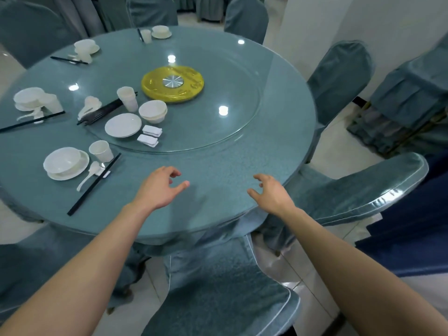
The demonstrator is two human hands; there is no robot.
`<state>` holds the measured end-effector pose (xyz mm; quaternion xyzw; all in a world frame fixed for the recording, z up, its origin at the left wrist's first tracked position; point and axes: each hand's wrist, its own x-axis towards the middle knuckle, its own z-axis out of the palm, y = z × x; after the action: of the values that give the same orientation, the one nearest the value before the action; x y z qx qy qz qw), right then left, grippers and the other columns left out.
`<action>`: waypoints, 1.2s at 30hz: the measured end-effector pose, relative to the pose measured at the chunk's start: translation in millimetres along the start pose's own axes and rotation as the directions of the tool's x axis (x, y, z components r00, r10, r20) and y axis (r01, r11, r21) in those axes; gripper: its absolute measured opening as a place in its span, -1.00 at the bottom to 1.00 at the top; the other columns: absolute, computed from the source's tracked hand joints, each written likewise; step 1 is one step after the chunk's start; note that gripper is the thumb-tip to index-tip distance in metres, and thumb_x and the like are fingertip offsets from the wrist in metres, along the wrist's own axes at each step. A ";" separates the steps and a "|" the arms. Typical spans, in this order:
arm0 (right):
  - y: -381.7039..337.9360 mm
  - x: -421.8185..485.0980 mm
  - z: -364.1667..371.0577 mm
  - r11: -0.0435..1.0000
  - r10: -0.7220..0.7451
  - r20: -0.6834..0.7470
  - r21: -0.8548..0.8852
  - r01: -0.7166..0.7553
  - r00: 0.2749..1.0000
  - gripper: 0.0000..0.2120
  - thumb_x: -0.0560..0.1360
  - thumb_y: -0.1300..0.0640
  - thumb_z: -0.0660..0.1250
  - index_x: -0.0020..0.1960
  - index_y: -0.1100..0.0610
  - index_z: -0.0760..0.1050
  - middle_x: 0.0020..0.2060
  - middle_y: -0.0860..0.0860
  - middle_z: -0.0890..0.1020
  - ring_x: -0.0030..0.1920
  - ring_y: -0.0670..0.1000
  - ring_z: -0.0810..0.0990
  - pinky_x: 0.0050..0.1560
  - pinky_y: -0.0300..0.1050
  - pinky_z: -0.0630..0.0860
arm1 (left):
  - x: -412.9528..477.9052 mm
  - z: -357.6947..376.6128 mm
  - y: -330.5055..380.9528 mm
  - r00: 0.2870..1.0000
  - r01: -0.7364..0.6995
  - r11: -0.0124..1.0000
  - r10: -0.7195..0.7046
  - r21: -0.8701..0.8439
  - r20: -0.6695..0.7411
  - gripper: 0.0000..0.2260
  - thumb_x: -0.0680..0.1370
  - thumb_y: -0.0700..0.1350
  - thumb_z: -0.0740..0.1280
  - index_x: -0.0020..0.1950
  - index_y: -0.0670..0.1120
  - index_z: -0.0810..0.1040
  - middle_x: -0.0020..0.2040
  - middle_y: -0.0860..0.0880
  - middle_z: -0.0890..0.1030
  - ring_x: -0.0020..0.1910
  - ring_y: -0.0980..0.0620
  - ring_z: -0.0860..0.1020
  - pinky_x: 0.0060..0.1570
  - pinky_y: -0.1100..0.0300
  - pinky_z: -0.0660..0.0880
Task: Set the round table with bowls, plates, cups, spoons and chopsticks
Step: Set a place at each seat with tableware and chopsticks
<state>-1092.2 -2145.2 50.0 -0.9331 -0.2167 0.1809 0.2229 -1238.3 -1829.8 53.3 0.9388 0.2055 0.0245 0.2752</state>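
Note:
My left hand (161,187) and my right hand (270,194) hover over the near edge of the round teal table (218,170), fingers loosely curled, holding nothing. On the glass turntable (218,127) sit stacked cups (127,98), stacked bowls (153,111), a plate (123,124), a bundle of black chopsticks (101,112), white spoons (88,106) and two white rests (150,135). A laid setting at the near left has a bowl on a plate (65,162), a cup (101,150), a spoon (88,174) and chopsticks (94,184).
More settings lie at the left (31,100), far left (84,49) and far side (157,32). A yellow disc (172,83) marks the turntable's middle. Teal-covered chairs (218,287) ring the table; one stands right in front of me, another at the right (351,190).

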 end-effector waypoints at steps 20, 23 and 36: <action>96.1 123.7 -40.4 0.953 -0.272 0.294 -0.045 0.298 0.916 -0.42 0.66 -0.03 0.37 0.60 0.17 0.35 0.52 0.14 0.47 0.48 0.14 0.49 0.49 0.08 0.42 | -1.6 83.5 100.5 0.927 0.356 0.934 -0.357 -0.026 -0.114 -0.56 0.56 0.25 0.47 0.30 0.00 0.63 0.22 0.03 0.64 0.06 0.06 0.63 0.17 0.06 0.58; 90.9 130.8 -41.8 0.942 -0.299 0.299 -0.062 0.331 0.906 -0.42 0.66 -0.03 0.37 0.59 0.17 0.36 0.51 0.14 0.48 0.47 0.13 0.50 0.48 0.04 0.42 | -0.6 82.3 101.9 0.921 0.362 0.932 -0.362 -0.028 -0.141 -0.57 0.57 0.26 0.46 0.30 0.01 0.63 0.22 0.04 0.63 0.07 0.07 0.62 0.16 0.08 0.57; 93.5 164.0 -12.9 0.862 -0.430 0.474 -0.037 0.506 0.768 -0.45 0.66 -0.02 0.36 0.57 0.18 0.38 0.47 0.14 0.50 0.45 0.12 0.52 0.46 0.00 0.42 | -6.3 88.1 117.1 0.794 0.560 0.823 -0.567 -0.101 -0.220 -0.59 0.59 0.22 0.46 0.32 0.00 0.62 0.24 0.04 0.63 0.12 0.03 0.64 0.22 0.05 0.56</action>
<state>-918.4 -2145.5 -25.0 -0.7963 -0.5024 0.3119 0.1277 -1186.4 -1966.4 40.8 0.8206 0.5068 0.0581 0.2574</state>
